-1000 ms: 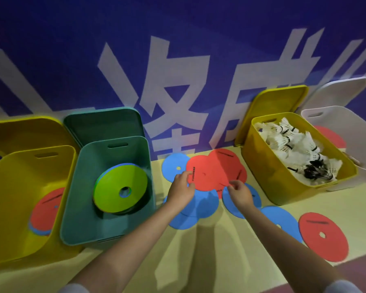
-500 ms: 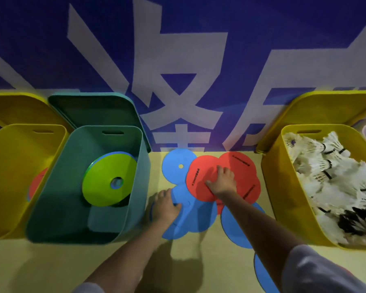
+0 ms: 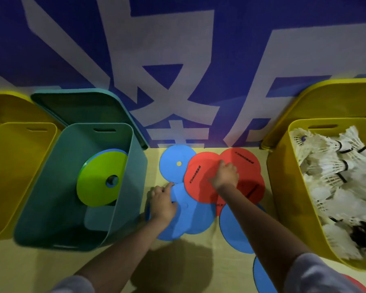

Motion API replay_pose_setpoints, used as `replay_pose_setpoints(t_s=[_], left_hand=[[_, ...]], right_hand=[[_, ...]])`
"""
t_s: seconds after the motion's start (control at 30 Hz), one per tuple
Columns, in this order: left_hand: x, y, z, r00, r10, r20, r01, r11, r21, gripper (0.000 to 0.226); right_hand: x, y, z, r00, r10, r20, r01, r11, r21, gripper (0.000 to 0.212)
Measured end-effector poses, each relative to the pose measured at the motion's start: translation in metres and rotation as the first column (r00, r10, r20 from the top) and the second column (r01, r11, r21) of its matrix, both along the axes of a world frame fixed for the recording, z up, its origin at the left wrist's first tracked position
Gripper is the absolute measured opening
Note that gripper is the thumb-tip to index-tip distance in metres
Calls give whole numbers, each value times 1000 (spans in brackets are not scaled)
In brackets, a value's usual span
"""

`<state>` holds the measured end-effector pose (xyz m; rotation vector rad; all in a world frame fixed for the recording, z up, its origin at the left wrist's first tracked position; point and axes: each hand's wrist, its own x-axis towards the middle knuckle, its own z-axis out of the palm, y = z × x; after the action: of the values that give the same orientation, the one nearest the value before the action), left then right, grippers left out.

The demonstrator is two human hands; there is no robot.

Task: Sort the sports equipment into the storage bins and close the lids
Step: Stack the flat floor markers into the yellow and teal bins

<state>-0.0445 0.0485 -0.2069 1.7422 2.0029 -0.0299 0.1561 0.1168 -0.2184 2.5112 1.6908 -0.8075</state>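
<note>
Between the bins, left hand (image 3: 163, 205) rests on flat blue foam discs (image 3: 190, 216), right hand (image 3: 225, 176) presses red discs (image 3: 201, 178), fingers curled; best gather one colour, lifting by edges

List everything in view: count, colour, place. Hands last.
Teal bin: one, open, left of centre on the floor.
Teal lid: one, leaning on the wall behind the teal bin.
Green disc: one, blue-edged, standing in the teal bin.
Left yellow bin: one, open, far left.
Right yellow bin: one, open, right.
Shuttlecocks: many, mostly white, a few black, in the right yellow bin.
Blue discs: at least five, flat on the floor, centre to lower right.
Red discs: at least three, overlapping, centre; another red edge at the bottom right.
Wall: blue with white lettering.
Left hand: on the blue discs.
Right hand: on the red discs.
</note>
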Motion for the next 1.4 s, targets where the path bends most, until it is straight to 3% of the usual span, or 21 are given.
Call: replay_pose_setpoints(t_s=[0.1,0.17,0.27,0.37,0.43,0.53,0.7,0.8,0.93,1.0,1.17,1.4], left_hand=[[-5,-1,8,996,-27,82,28,1000,-11,59],[-5,-6,13,989,-27,148,24,1000,19,55],[-6,-16,18,951,10,308,-13,1000,6,51],[-5,-21,35,873,66,482,-71,997,-9,48],[-4,-24,50,823,71,564,-112,993,39,46],[-10,-25,81,735,82,673,-197,976,96,45],[-40,-18,131,579,-5,815,-288,934,211,45],[-65,-14,162,480,-59,875,-360,896,259,46],[-121,-13,191,399,-111,910,-403,871,282,47],[-157,-12,200,408,-131,904,-398,865,305,47],[-258,-7,202,462,-123,879,-438,829,346,44],[-395,-8,186,482,-30,875,-574,744,341,42]], right_hand=[[4,-26,-3,996,86,25,-88,983,158,54],[7,-50,-7,995,96,-3,-91,956,280,43],[15,-80,2,959,17,-282,91,927,364,46],[19,-97,23,898,-75,-434,252,896,367,61],[17,-102,39,817,-149,-557,377,869,321,65],[11,-100,72,608,-279,-744,609,765,211,55],[-12,-90,118,505,-255,-825,719,653,238,54],[-48,-89,149,498,-201,-844,745,596,298,39],[-112,-89,178,492,-100,-865,758,538,369,35],[-148,-87,186,492,-67,-868,756,528,388,35],[-243,-82,196,396,3,-918,752,572,326,34],[-364,-73,185,421,-2,-907,715,616,331,34]])
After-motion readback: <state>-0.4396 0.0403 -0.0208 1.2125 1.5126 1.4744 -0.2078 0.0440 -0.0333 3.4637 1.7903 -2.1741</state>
